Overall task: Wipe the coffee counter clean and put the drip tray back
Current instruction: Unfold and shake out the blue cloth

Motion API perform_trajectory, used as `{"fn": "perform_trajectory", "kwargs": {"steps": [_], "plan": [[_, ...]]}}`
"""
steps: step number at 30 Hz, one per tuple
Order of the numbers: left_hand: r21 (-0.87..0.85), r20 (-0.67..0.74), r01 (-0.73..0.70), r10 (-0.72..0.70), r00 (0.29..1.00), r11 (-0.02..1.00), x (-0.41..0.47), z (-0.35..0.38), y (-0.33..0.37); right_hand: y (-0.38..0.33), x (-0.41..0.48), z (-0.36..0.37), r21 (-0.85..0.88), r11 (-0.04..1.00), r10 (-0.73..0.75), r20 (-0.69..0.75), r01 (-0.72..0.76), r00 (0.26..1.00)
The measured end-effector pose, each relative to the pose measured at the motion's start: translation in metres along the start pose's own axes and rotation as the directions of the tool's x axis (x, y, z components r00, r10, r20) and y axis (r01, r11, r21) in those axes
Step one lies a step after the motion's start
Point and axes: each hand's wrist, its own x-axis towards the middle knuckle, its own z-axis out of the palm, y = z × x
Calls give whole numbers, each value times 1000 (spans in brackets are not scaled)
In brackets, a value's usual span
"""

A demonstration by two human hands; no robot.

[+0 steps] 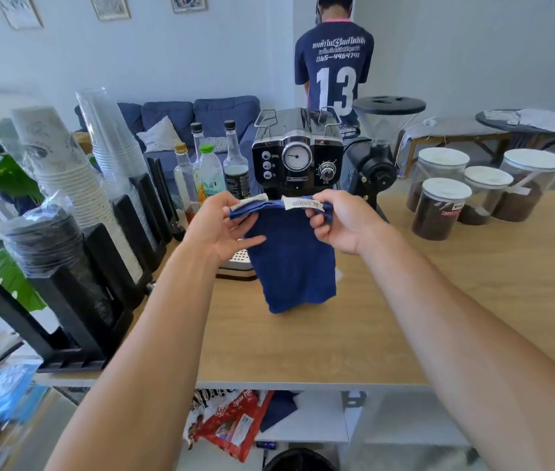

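Both your forearms reach out over the wooden counter (439, 300), palms turned inward, holding the blue cloth (293, 263) up by its top edge so it hangs free, lower hem just above or brushing the counter, can't tell which. Left hand (221, 226): thumb and forefinger pinch the left corner near a white tag, other fingers loosely spread under the fold. Right hand (337, 222): fingers curled, pinching the right corner at the barcode label. Risks from here: cloth is bunched, so wiping without flattening it will likely smear rather than lift; a wide sweep left could clip the bottles (211, 171) or the cup stacks (75, 185), a sweep right the lidded jars (446, 205). Drip tray (235, 261) sits at the foot of the espresso machine (298, 158), mostly hidden behind the cloth and your left hand, perforated top just showing; whether it's fully seated I can't tell. Dragging the cloth past it could nudge it.
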Motion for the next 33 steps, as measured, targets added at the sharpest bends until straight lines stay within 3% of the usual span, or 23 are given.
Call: {"fn": "perform_trajectory", "kwargs": {"steps": [6, 14, 21, 24, 26, 30, 33], "plan": [[35, -10, 14, -14, 1000, 999, -13, -5, -11, 9, -10, -10, -112, 993, 35, 8, -34, 999], [173, -180, 210, -179, 967, 962, -71, -57, -104, 110, -61, -45, -333, 902, 251, -117, -276, 961], [245, -52, 281, -277, 959, 928, -111, -78, -135, 150, -106, -61, -400, 882, 181, -204, -250, 962], [259, 177, 258, -309, 935, 931, -122, -87, -134, 146, -121, -64, -388, 896, 177, -134, -216, 975], [329, 244, 207, -294, 924, 921, -126, -87, -129, 138, -123, -69, -300, 933, 197, -38, -199, 980], [578, 144, 95, -216, 966, 810, -111, -81, -121, 123, -114, -79, -135, 968, 227, 129, -209, 965], [616, 62, 61, -125, 990, 786, -90, -74, -121, 122, -94, -83, -320, 927, 213, 24, -195, 977]]}}
